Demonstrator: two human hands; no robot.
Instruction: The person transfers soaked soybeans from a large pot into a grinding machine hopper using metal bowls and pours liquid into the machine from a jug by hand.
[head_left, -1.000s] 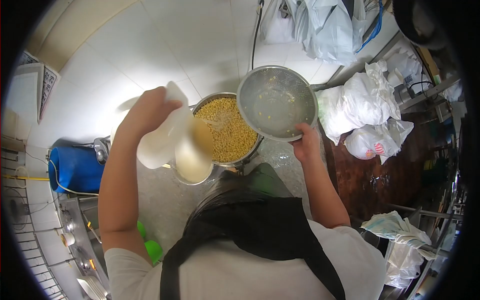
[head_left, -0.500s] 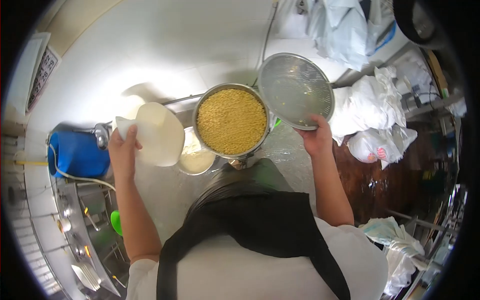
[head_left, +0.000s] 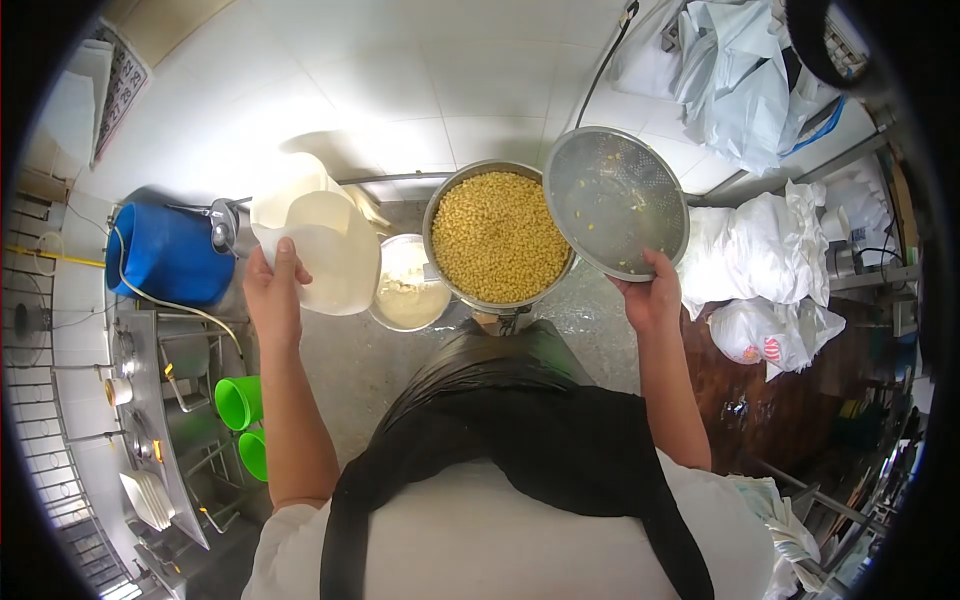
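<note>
My left hand [head_left: 275, 288] is closed on the near left edge of a translucent white plastic container [head_left: 335, 255], tilted and left of the pot. A round metal pot [head_left: 436, 273] full of yellow kernels [head_left: 500, 237] stands in the middle. Beside it, lower left, a metal bowl [head_left: 408, 322] holds a pale, cream-coloured substance. My right hand [head_left: 652, 292] grips the near rim of a metal colander [head_left: 615, 200], tilted at the pot's right side, with a few yellow bits inside. The fingers under the colander are partly hidden.
A blue barrel [head_left: 172, 254] is at left, above a metal stove [head_left: 150, 420] and green buckets [head_left: 239, 403]. White plastic sacks [head_left: 755, 255] lie at right, with hanging plastic bags [head_left: 735, 85] above them. A tiled wall [head_left: 480, 80] rises behind the pot.
The white container, earlier blurred over the pot's left side, has moved left with my left hand. The colander stays in my right hand. The whole view has shifted.
</note>
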